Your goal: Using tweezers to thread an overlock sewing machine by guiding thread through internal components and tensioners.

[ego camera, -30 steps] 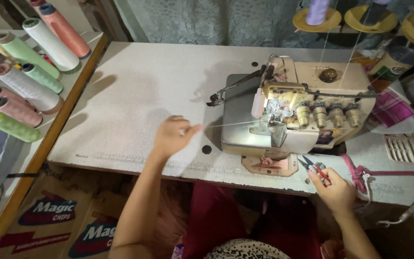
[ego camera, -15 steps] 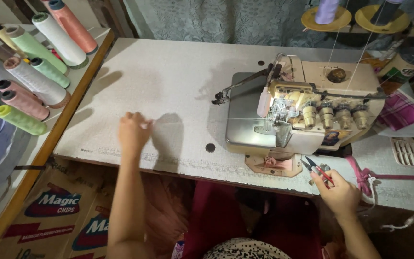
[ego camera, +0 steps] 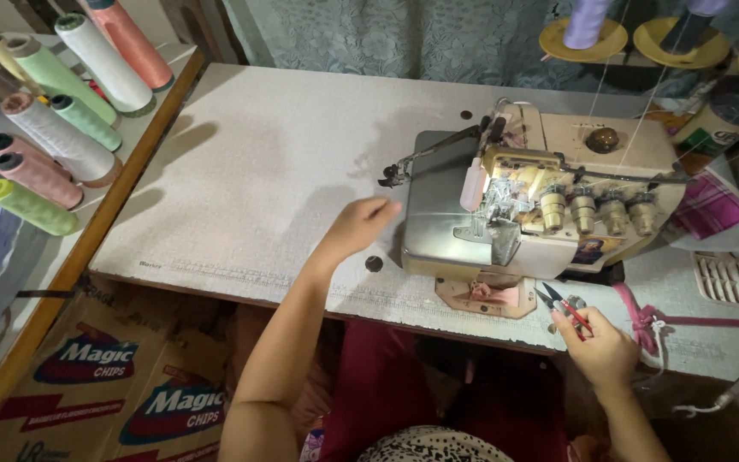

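My left hand (ego camera: 357, 227) hovers over the white table (ego camera: 258, 162), just left of the cream and grey overlock sewing machine (ego camera: 540, 214). Its fingers are curled shut, and I can make out nothing between them. At the table's front edge, below the machine's right side, my right hand (ego camera: 602, 349) grips small red-handled thread snips (ego camera: 563, 308). Their blades point up and left towards the machine's base plate. Thin threads run down into the machine from above.
Several thread cones (ego camera: 70, 120) in white, green, pink and peach lie on a wooden-edged shelf at the left. Lilac and dark spools stand on yellow holders (ego camera: 588, 30) at the back right. A pink checked cloth (ego camera: 712, 205), a white ribbed tray (ego camera: 727, 278) and a pink strap (ego camera: 643, 321) lie to the machine's right. Cardboard boxes (ego camera: 121, 385) sit under the table.
My left hand went from the machine out to the left across the table, then came back close to the machine. My right hand kept the snips and barely moved.
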